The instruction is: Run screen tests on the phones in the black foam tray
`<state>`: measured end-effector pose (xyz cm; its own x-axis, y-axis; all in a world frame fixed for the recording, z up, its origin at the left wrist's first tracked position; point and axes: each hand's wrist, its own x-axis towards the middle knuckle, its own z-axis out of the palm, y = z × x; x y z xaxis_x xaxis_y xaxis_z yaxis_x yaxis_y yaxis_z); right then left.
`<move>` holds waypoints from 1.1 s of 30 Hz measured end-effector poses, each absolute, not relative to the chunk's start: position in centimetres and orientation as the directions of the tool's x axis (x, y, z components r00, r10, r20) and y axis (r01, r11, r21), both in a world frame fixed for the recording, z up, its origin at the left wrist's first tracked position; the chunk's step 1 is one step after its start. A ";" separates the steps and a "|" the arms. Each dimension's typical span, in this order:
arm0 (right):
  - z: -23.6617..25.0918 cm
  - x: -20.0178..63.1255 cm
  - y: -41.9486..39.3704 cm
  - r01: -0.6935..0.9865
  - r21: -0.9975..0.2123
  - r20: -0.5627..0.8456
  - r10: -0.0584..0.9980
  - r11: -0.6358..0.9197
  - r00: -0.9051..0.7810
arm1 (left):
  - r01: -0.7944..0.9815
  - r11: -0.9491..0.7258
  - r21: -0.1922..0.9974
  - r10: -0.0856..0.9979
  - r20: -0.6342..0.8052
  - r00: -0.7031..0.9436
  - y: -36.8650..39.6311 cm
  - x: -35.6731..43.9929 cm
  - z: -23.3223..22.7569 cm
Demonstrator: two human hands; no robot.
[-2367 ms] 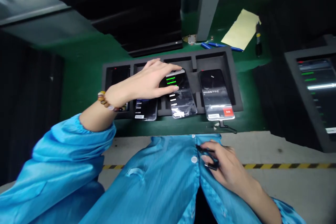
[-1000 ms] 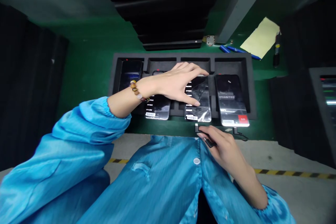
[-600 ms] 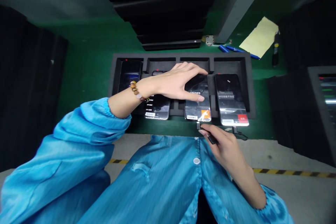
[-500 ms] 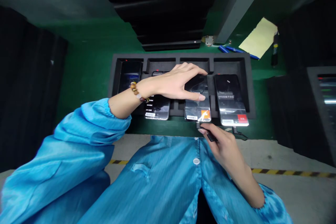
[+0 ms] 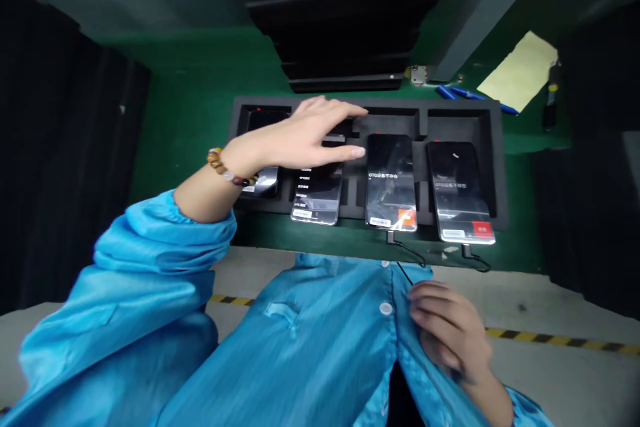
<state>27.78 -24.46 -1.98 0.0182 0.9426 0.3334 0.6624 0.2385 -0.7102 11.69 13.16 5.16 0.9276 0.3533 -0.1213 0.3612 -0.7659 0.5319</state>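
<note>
A black foam tray (image 5: 501,167) holds a row of phones. My left hand (image 5: 307,137), a beaded bracelet on its wrist, is over the second phone (image 5: 320,197) with thumb and fingers spread, gripping nothing. It partly covers that phone and the leftmost phone (image 5: 267,119). The third phone (image 5: 389,193) shows a line of text and an orange patch; a black plug (image 5: 391,237) is at its lower edge. Another plug (image 5: 466,251) meets the fourth phone (image 5: 463,193), which has a red patch. Below the table edge, my right hand (image 5: 453,330) has curled fingers around a thin black cable (image 5: 404,273).
Behind the tray's right end lie blue pens (image 5: 467,93), yellow paper (image 5: 523,73) and a black marker (image 5: 551,97). A grey post (image 5: 485,20) and a black panel (image 5: 345,27) rise at the back. Dark curtains (image 5: 75,147) flank the green table (image 5: 170,127).
My left hand has moved left from the third phone to the second. My right hand has left the plug at the third phone and dropped down and right. The view has shifted slightly.
</note>
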 end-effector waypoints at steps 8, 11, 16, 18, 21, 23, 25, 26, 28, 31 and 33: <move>2.0 21.8 -16.7 0.690 -0.718 -0.033 0.986 0.092 -0.165 | 0.389 -0.765 0.513 0.368 -0.146 0.918 14.3 6.1 3.8; 1.9 21.2 -15.2 0.719 -0.675 -0.005 0.974 0.165 -0.228 | 0.355 -0.754 0.552 0.376 -0.079 0.923 14.3 5.8 3.0; 1.0 20.9 -13.9 0.795 -0.560 0.031 0.965 0.234 -0.262 | 0.332 -0.747 0.576 0.373 -0.051 0.927 14.4 5.4 2.7; 1.0 20.6 -13.6 0.812 -0.548 0.008 0.972 0.201 -0.235 | 0.319 -0.750 0.580 0.349 -0.063 0.935 14.1 5.1 2.8; 1.1 20.2 -13.4 0.797 -0.584 -0.020 0.980 0.151 -0.200 | 0.298 -0.763 0.574 0.309 -0.080 0.948 13.5 4.7 2.9; 1.1 20.1 -13.3 0.790 -0.595 -0.029 0.979 0.146 -0.202 | 0.296 -0.770 0.565 0.300 -0.088 0.950 13.3 4.5 2.8; 1.0 20.1 -13.1 0.804 -0.574 -0.033 0.977 0.155 -0.212 | 0.301 -0.767 0.567 0.306 -0.090 0.948 13.1 4.6 2.8; 1.0 20.1 -13.0 0.814 -0.558 -0.035 0.975 0.161 -0.217 | 0.305 -0.761 0.573 0.311 -0.090 0.946 13.1 4.6 2.8; 0.8 20.1 -12.9 0.832 -0.528 -0.038 0.974 0.172 -0.225 | 0.311 -0.748 0.587 0.321 -0.091 0.943 13.1 4.7 2.9; 0.6 20.1 -12.7 0.857 -0.488 -0.061 0.974 0.162 -0.219 | 0.317 -0.743 0.589 0.324 -0.098 0.941 13.1 4.8 3.1; 0.5 20.1 -12.6 0.881 -0.452 -0.084 0.977 0.140 -0.198 | 0.318 -0.747 0.583 0.322 -0.101 0.941 13.0 4.8 3.2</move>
